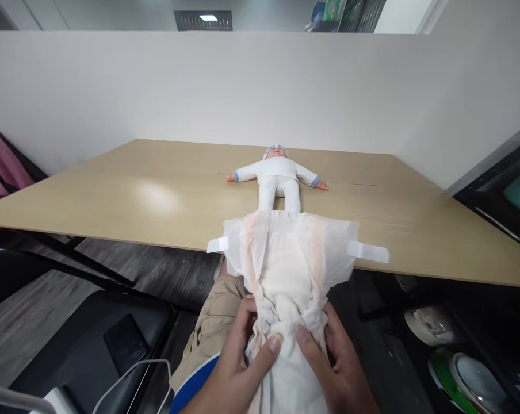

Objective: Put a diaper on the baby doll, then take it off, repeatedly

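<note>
An unfolded white diaper (286,259) is held up in front of me, its inner side facing me and its top edge overlapping the table's front edge in view. Two side tabs stick out from its upper wings. My left hand (247,356) grips the left side of its gathered middle, thumb pressed on the inside. On the other side my right hand (333,362) grips it likewise, thumb inward and fingers behind. Beyond the diaper a baby doll (278,172) lies on its back, arms spread, in a white outfit with blue cuffs. The diaper's top edge hides the doll's feet.
A wooden table (169,178) spans the view before a white wall. At left, a black chair (83,328) bears a phone (126,343) and a white cable. Lidded containers (475,379) sit low at right. A dark appliance (505,190) stands at the table's right.
</note>
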`<state>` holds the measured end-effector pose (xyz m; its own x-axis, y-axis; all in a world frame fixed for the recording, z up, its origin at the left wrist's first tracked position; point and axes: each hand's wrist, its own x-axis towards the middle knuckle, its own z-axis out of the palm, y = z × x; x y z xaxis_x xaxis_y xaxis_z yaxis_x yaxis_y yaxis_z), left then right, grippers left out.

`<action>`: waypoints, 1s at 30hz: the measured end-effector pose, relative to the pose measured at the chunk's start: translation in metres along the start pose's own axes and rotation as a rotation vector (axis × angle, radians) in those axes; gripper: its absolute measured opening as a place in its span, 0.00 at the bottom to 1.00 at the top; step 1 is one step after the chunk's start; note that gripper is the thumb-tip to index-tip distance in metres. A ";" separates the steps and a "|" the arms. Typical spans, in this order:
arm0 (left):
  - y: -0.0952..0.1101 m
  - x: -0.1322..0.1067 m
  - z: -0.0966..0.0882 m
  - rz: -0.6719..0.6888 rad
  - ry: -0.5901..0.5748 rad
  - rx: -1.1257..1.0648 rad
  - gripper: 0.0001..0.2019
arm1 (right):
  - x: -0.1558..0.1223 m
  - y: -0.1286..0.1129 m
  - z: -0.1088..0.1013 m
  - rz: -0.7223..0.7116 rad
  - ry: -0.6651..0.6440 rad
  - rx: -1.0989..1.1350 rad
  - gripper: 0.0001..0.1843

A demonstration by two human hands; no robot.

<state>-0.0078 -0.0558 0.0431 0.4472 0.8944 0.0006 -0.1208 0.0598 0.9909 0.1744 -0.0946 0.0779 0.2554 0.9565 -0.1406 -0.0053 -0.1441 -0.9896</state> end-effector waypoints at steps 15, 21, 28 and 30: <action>-0.047 0.040 -0.008 -0.239 0.136 -0.276 0.28 | 0.055 0.054 -0.030 -0.380 0.293 -0.566 0.25; -0.048 0.039 0.001 -0.252 0.142 -0.338 0.34 | 0.096 0.010 -0.013 -0.724 0.064 -0.828 0.20; -0.019 0.041 -0.042 -0.159 -0.101 0.197 0.20 | 0.153 0.023 0.017 -0.647 -0.211 -1.067 0.33; 0.003 0.051 -0.062 -0.091 -0.160 0.445 0.19 | 0.156 0.030 0.017 -0.662 -0.189 -1.079 0.32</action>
<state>-0.0405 0.0177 0.0378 0.5729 0.8131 -0.1029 0.3005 -0.0916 0.9494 0.1980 0.0549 0.0258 -0.2326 0.9325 0.2762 0.8759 0.3243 -0.3573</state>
